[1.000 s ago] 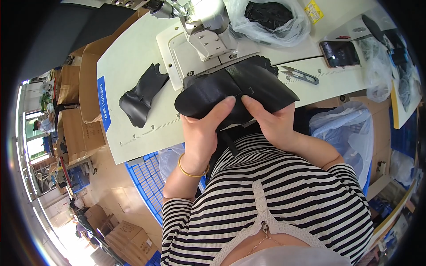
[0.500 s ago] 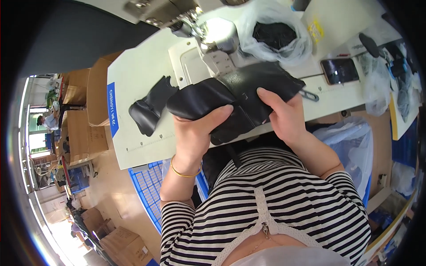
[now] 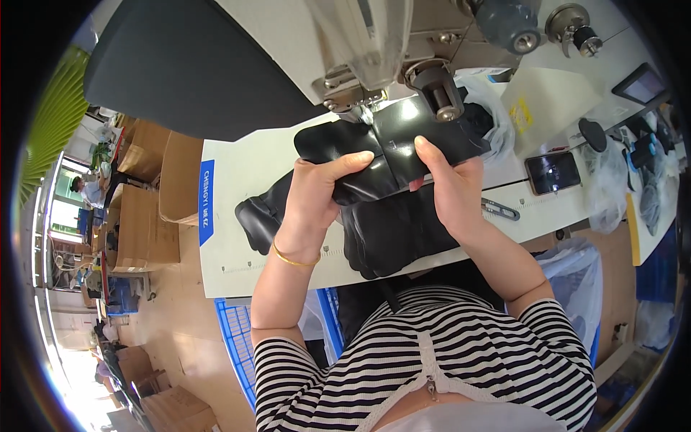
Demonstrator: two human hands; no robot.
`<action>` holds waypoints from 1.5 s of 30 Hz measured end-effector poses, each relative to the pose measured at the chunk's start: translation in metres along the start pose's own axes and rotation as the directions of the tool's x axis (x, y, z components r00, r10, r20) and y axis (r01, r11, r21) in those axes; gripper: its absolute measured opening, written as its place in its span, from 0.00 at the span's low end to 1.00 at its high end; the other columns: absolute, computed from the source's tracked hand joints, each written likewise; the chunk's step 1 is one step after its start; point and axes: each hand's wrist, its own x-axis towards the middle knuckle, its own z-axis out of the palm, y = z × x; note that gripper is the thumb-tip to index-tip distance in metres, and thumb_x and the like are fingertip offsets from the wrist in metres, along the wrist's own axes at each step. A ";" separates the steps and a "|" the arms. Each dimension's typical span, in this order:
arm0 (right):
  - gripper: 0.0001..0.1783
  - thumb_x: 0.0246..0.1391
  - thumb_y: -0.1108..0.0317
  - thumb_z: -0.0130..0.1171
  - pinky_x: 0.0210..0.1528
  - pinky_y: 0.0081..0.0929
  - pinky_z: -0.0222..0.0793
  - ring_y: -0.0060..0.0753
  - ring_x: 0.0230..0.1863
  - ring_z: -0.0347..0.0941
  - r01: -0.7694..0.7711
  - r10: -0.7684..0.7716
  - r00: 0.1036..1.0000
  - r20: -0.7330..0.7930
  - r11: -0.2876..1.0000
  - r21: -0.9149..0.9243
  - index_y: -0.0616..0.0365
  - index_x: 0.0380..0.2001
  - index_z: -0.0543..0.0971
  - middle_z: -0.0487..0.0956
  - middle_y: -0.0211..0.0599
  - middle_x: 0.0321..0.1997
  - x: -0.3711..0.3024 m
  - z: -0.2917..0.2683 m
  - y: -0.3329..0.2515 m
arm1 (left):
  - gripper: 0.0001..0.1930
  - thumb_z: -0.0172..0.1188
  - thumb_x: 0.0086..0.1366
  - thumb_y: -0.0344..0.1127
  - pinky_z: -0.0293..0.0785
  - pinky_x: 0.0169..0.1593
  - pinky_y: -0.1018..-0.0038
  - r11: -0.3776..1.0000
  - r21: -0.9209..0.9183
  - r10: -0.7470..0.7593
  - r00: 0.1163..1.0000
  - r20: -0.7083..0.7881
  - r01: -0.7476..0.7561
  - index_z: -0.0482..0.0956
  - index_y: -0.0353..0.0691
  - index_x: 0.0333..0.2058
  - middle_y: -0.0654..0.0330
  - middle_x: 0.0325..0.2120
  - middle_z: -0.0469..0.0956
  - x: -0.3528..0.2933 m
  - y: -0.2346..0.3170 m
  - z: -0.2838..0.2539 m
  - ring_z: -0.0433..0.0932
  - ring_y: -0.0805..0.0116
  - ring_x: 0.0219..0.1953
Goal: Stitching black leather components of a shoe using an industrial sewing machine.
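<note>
Both my hands grip a shiny black leather-like piece (image 3: 392, 155) with a seam down its middle. My left hand (image 3: 317, 183) pinches its left part, thumb on top. My right hand (image 3: 455, 183) holds the right part the same way, a fingertip showing under the lower edge. The piece is up by the needle area of a sewing machine (image 3: 363, 108), its far edge close under the head. Below it, a second black piece (image 3: 399, 230) lies at the table's near edge. Another black piece (image 3: 263, 216) rests on the table beside my left wrist.
A small metal tool, perhaps thread snips (image 3: 500, 209), lies right of my right hand, with a phone (image 3: 553, 173) beyond. A plastic bag (image 3: 497, 129) with black contents stands behind. Blue baskets (image 3: 237, 331) sit below the white table (image 3: 223, 180); cardboard boxes (image 3: 147, 227) are at left.
Both hands have carried the black piece away from my body, toward the needle area. The black piece below now shows more. The view has shifted, so more of the machine head appears.
</note>
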 end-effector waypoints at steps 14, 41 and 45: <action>0.11 0.59 0.68 0.53 0.15 0.14 0.59 0.15 0.14 0.65 0.061 -0.059 0.998 0.020 0.993 -0.104 0.64 0.26 0.76 0.74 0.30 0.18 0.029 0.005 0.000 | 0.07 0.62 0.51 0.16 0.80 0.35 0.74 1.000 0.000 0.009 0.999 -0.037 -0.009 0.79 0.26 0.31 0.52 0.28 0.80 0.032 0.012 0.001 0.81 0.66 0.30; 0.08 0.58 0.70 0.55 0.19 0.16 0.61 0.14 0.16 0.66 0.043 -0.041 0.999 0.016 0.986 -0.164 0.65 0.31 0.78 0.75 0.28 0.21 0.039 0.000 -0.001 | 0.05 0.59 0.52 0.18 0.77 0.36 0.75 0.997 0.055 0.050 0.997 -0.052 -0.047 0.81 0.26 0.29 0.52 0.29 0.80 0.034 0.012 0.002 0.80 0.66 0.31; 0.08 0.58 0.69 0.55 0.19 0.15 0.61 0.15 0.16 0.66 0.029 -0.020 0.999 0.035 0.965 -0.262 0.64 0.31 0.78 0.74 0.28 0.21 0.041 0.000 -0.006 | 0.06 0.58 0.55 0.19 0.78 0.37 0.74 0.996 0.086 0.008 1.000 -0.001 -0.008 0.80 0.25 0.31 0.51 0.31 0.80 0.045 0.014 -0.009 0.80 0.66 0.32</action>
